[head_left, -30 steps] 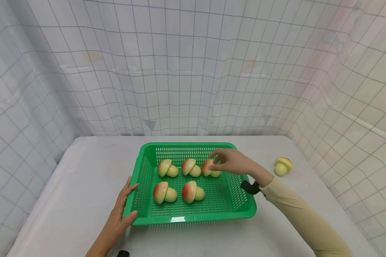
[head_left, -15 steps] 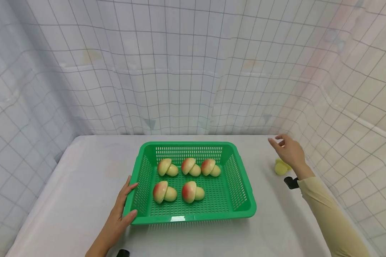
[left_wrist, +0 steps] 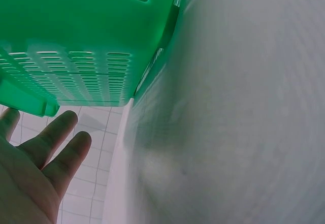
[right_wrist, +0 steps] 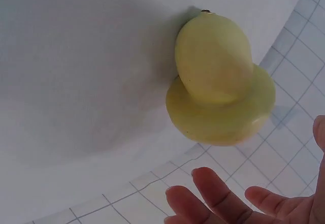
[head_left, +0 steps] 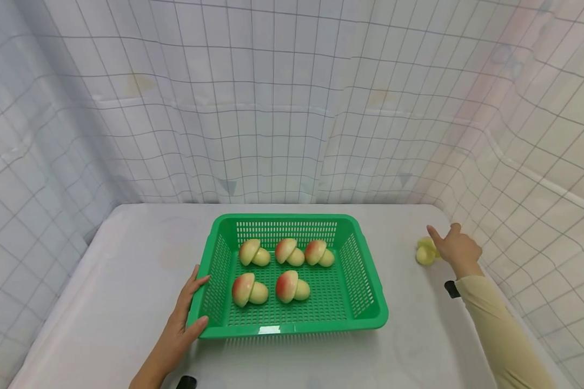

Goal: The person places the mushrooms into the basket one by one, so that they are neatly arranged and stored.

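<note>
Over the left rim of a green plastic basket lie the index finger and thumb of my left hand. Its other fingers stretch out beside the basket wall in the left wrist view. My right hand is at the far right of the table, above a toy mushroom, partly covering it from the head view. In the right wrist view this yellowish mushroom shows its rounded stem and cap, with the spread fingers just beyond the cap, apart from it. Several similar mushrooms with red-tinged caps lie inside the basket in two rows.
The table has a white cover. Hanging white sheets with a grid pattern enclose it at the back and both sides. The basket stands at the table's middle, between the two hands.
My right hand has gone from above the basket's back right mushroom, over to the mushroom on the table at right, and lowered there. The left hand has stayed on the basket.
</note>
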A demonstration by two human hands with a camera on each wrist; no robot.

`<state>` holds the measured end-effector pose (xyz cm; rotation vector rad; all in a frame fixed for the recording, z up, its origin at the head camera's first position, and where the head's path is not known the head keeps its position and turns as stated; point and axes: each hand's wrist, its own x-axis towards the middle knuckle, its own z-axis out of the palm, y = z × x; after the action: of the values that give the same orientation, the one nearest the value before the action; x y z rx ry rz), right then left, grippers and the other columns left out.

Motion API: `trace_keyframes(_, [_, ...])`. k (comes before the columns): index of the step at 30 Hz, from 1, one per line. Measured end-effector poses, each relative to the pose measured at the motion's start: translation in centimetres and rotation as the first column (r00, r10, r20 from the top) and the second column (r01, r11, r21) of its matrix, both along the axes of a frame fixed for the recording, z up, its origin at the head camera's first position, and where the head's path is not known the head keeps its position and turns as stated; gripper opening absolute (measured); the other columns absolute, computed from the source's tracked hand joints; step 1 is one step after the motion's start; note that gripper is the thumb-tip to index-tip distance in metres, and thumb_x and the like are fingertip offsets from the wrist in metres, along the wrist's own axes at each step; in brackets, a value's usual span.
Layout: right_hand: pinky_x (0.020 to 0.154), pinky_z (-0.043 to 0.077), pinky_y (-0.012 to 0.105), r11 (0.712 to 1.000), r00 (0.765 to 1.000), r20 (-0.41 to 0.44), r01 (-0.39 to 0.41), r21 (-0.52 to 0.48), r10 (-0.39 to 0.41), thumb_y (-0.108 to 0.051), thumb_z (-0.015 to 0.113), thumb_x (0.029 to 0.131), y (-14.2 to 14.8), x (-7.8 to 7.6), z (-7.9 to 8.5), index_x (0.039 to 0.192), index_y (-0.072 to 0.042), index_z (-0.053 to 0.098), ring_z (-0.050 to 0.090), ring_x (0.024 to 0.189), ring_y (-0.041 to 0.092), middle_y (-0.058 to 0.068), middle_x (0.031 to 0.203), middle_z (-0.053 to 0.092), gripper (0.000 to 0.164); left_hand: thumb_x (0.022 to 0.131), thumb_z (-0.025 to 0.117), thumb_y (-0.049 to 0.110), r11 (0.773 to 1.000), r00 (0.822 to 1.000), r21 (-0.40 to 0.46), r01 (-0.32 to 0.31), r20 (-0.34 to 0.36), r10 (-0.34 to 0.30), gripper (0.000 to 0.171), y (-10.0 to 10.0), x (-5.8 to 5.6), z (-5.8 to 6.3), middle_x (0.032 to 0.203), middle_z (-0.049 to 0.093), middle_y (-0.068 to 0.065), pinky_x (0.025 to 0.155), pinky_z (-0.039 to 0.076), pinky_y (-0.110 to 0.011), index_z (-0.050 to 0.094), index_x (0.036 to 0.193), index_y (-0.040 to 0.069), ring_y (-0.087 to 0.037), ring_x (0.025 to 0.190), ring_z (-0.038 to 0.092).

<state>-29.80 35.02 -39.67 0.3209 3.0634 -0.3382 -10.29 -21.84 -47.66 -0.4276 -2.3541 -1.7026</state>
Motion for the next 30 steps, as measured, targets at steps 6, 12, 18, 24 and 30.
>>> trace_keyframes(6, [0.068, 0.040, 0.055, 1.000, 0.998, 0.060, 0.009, -0.021, -0.008, -0.071, 0.014, 0.090, 0.1, -0.2, -1.3, 0.134, 0.021, 0.018, 0.053, 0.088, 0.057, 0.046, 0.100, 0.051, 0.103, 0.090, 0.052, 0.008, 1.000, 1.000, -0.001, 0.003, -0.011, -0.003, 0.067, 0.0, 0.0, 0.0, 0.158, 0.001, 0.000, 0.095, 0.010, -0.068, 0.025, 0.150, 0.016, -0.017, 0.142, -0.002])
trace_keyframes(12, [0.072, 0.039, 0.056, 0.996, 0.993, 0.104, 0.055, -0.076, -0.047, -0.073, 0.011, 0.088, -0.1, -0.5, -2.2, 0.136, 0.020, 0.018, 0.049, 0.097, 0.058, 0.046, 0.111, 0.046, 0.105, 0.090, 0.052, 0.008, 1.000, 1.000, -0.005, -0.002, -0.002, 0.002, 0.067, 0.1, 0.1, 0.2, 0.158, 0.001, 0.000, 0.094, 0.011, -0.068, 0.026, 0.150, 0.017, -0.017, 0.142, -0.002])
trace_keyframes(18, [0.071, 0.041, 0.055, 0.994, 0.993, 0.106, 0.069, -0.085, -0.059, -0.070, 0.012, 0.090, -0.1, -0.5, -2.7, 0.134, 0.020, 0.022, 0.050, 0.096, 0.058, 0.046, 0.110, 0.046, 0.101, 0.090, 0.052, 0.008, 1.000, 1.000, -0.007, -0.005, -0.005, 0.005, 0.066, 0.1, 0.0, 0.2, 0.158, 0.001, 0.003, 0.095, 0.010, -0.067, 0.026, 0.150, 0.016, -0.018, 0.142, -0.002])
trace_keyframes(24, [0.069, 0.041, 0.054, 0.994, 0.993, 0.095, 0.071, -0.079, -0.063, -0.071, 0.010, 0.090, 0.0, -0.6, -3.7, 0.130, 0.018, 0.028, 0.052, 0.095, 0.056, 0.044, 0.106, 0.049, 0.100, 0.090, 0.052, 0.009, 1.000, 1.000, -0.011, -0.008, -0.002, 0.008, 0.066, 0.1, 0.0, 0.2, 0.158, 0.001, 0.005, 0.095, 0.011, -0.067, 0.026, 0.150, 0.017, -0.018, 0.142, -0.001])
trace_keyframes(30, [0.069, 0.040, 0.052, 0.989, 0.991, 0.110, 0.092, -0.114, -0.080, -0.076, 0.012, 0.086, -0.2, -0.8, -4.2, 0.133, 0.014, 0.029, 0.051, 0.100, 0.054, 0.043, 0.115, 0.046, 0.104, 0.090, 0.052, 0.009, 1.000, 1.000, -0.016, -0.011, 0.001, 0.011, 0.066, 0.1, 0.1, 0.2, 0.158, 0.002, 0.005, 0.095, 0.011, -0.068, 0.026, 0.150, 0.017, -0.018, 0.142, -0.001])
